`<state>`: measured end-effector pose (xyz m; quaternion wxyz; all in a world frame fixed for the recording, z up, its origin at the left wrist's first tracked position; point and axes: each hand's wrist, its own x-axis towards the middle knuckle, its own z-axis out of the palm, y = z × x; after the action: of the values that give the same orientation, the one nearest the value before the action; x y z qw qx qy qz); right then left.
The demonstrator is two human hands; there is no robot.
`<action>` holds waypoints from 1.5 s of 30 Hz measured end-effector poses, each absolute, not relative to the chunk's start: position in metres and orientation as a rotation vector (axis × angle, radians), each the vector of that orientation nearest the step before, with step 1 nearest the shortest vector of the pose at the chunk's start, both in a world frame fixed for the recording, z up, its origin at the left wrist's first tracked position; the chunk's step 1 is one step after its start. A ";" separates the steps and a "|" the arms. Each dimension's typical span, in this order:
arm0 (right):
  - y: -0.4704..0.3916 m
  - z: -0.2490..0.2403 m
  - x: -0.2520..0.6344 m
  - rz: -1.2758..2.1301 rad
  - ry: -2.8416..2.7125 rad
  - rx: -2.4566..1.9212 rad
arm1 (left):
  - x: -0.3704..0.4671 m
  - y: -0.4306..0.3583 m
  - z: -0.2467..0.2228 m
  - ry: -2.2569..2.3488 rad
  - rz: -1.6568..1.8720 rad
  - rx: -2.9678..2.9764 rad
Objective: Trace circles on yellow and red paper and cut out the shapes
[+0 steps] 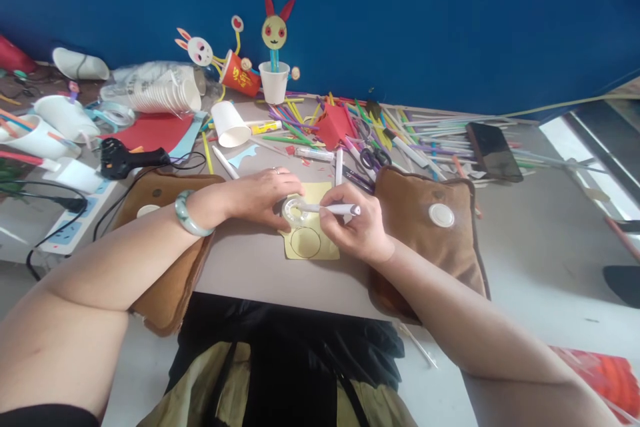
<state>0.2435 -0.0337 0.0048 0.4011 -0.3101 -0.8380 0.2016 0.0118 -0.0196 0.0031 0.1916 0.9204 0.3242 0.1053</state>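
A yellow sheet of paper (327,240) lies flat near the table's front edge, with one circle drawn on its lower part. On its upper part sits a small clear roll of tape (295,211). The fingers of my left hand (263,197) press the roll's left side against the paper. My right hand (357,223) is closed round a white marker pen (340,209), whose tip points left at the roll's edge. A jade-coloured bangle (189,217) is on my left wrist.
Brown cushions (425,240) flank the paper. Behind it lie scissors (375,157), many coloured sticks (300,120) and a white paper cup (230,125). A black glue gun (130,158) and power strip (75,220) stand left; a dark phone (494,151) lies right.
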 end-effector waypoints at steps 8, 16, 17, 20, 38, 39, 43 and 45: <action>-0.034 -0.005 0.241 0.555 -2.172 -0.831 | 0.013 -0.021 0.000 0.942 0.309 2.584; -0.034 -0.009 0.239 0.524 -2.192 -0.799 | 0.014 -0.022 0.003 0.945 0.277 2.611; -0.034 -0.010 0.239 0.516 -2.200 -0.804 | 0.014 -0.022 0.003 0.945 0.277 2.611; -0.033 -0.012 0.238 0.496 -2.208 -0.823 | 0.014 -0.022 0.003 0.943 0.267 2.613; -0.032 -0.013 0.237 0.562 -2.245 -0.785 | 0.014 -0.021 0.004 0.940 0.233 2.610; -0.032 -0.013 0.237 0.583 -2.247 -0.782 | 0.014 -0.021 0.004 0.942 0.228 2.612; -0.030 -0.010 0.238 0.674 -2.250 -0.796 | 0.014 -0.022 0.005 0.951 0.233 2.612; -0.028 -0.009 0.238 0.732 -2.240 -0.827 | 0.014 -0.022 0.005 0.949 0.235 2.604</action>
<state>0.2384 -0.0280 -0.0088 0.3165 -0.3139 -0.8509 0.2779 0.0136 -0.0218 0.0048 0.1790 0.9210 0.3358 0.0831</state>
